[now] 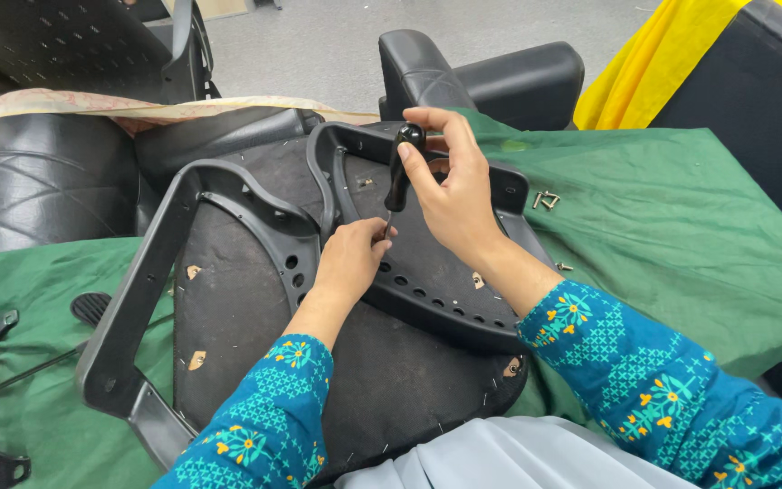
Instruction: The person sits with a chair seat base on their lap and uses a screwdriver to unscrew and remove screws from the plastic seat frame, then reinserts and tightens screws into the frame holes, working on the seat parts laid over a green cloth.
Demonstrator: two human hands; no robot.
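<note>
Both forearms reaching forward in teal patterned sleeves; right hand (pixel 452 186) raised, wrist bent, fingers (pixel 427 122) curled shut around a grip; left hand (pixel 352 258) lower, knuckles up, fingertips pinched together just below the right palm

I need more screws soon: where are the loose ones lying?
In the head view, the loose screws lie on the green cloth, right of the chair frame and the right hand.

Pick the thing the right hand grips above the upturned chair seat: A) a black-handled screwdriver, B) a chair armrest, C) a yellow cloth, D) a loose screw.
A: the right hand wraps around the black-handled screwdriver, held upright with its tip down by the left hand on the upturned chair seat.
</note>
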